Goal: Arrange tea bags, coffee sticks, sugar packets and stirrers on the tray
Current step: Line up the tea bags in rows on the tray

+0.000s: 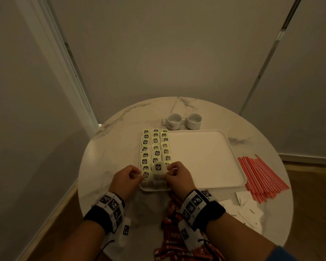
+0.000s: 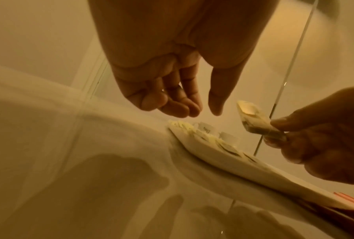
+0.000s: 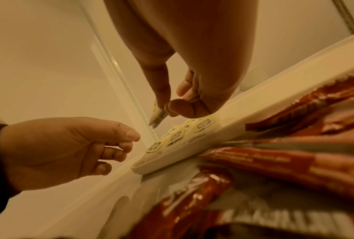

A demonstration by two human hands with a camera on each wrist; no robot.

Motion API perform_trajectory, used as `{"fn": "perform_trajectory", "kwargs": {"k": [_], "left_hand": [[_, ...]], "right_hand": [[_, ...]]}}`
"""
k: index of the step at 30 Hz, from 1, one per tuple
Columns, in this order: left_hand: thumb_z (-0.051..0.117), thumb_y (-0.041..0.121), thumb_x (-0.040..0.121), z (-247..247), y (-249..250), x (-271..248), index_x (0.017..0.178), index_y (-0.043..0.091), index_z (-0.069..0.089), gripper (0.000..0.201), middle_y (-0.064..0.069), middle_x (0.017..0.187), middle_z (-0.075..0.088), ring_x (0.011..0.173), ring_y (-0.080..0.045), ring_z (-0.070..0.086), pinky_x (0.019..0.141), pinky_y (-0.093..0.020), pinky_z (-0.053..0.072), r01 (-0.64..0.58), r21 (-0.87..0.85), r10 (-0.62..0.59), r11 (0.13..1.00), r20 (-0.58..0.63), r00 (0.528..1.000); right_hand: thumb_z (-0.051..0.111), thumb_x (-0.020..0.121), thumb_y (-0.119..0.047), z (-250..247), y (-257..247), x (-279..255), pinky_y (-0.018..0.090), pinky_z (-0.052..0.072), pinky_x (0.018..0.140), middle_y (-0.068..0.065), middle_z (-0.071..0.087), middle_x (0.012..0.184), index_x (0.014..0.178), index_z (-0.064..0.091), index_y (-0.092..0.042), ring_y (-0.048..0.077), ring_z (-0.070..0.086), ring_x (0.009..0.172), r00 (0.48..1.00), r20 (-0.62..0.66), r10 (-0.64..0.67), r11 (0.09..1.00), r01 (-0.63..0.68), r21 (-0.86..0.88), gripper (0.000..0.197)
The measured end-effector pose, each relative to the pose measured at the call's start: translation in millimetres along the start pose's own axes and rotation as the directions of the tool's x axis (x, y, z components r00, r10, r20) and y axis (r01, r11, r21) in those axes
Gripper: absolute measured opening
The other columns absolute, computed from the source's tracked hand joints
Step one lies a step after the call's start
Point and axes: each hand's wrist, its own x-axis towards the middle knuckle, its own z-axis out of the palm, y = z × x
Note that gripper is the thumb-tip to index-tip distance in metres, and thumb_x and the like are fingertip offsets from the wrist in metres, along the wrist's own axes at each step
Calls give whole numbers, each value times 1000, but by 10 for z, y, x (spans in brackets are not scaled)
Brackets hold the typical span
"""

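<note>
A white tray lies on the round marble table, with tea bags laid in three columns along its left side. At the tray's near left corner my right hand pinches one tea bag between thumb and fingers and holds it just above the rows. The same held tea bag shows tilted in the left wrist view. My left hand hovers beside it with loosely curled fingers and holds nothing. Red coffee sticks lie under my right wrist. Red stirrers and white sugar packets lie right of the tray.
Two white cups stand behind the tray. The tray's right two thirds is bare. The table edge curves close on the left, and walls stand behind it.
</note>
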Motion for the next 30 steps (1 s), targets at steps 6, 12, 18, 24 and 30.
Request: {"fn": "perform_trajectory", "kwargs": {"k": [6, 12, 18, 24, 30], "left_hand": [[69, 28, 84, 77, 68, 81, 92, 20, 56, 18, -1, 79, 61, 77, -18, 59, 74, -32, 51, 44, 209, -57, 977, 54, 997], [54, 20, 90, 91, 94, 77, 99, 21, 63, 13, -1, 105, 64, 96, -18, 60, 86, -31, 49, 46, 361, -90, 931, 105, 990], [55, 19, 90, 46, 101, -28, 94, 20, 58, 5, 3, 94, 60, 82, -13, 55, 71, -25, 44, 9, 351, -26, 936, 43, 999], [60, 14, 83, 22, 98, -77, 85, 23, 52, 12, 3, 81, 61, 76, -16, 59, 73, -34, 52, -40, 300, 13, 953, 89, 996], [66, 21, 84, 96, 78, -94, 90, 28, 59, 12, 4, 95, 63, 83, -12, 58, 78, -26, 48, -116, 330, 59, 937, 177, 982]], "right_hand": [[65, 79, -6, 18, 6, 21, 32, 52, 64, 1, 61, 76, 90, 52, -21, 14, 57, 68, 999, -3, 32, 998, -32, -62, 22], [70, 76, -11, 183, 5, 9, 28, 53, 71, 1, 64, 87, 81, 47, -25, 16, 60, 80, 997, 80, 22, 978, -5, -207, 27], [76, 73, -15, 307, -58, -18, 28, 48, 75, 1, 61, 94, 89, 49, -15, 20, 58, 88, 993, 116, 36, 965, -4, -263, 31], [61, 79, -7, 381, -48, 3, 18, 32, 55, -6, 49, 75, 77, 41, -21, 18, 50, 77, 995, 103, -5, 913, 47, -405, 24], [57, 82, -8, 364, -53, 21, 17, 33, 56, -5, 51, 76, 71, 42, -23, 16, 50, 75, 996, 85, -27, 903, 61, -426, 23]]}}
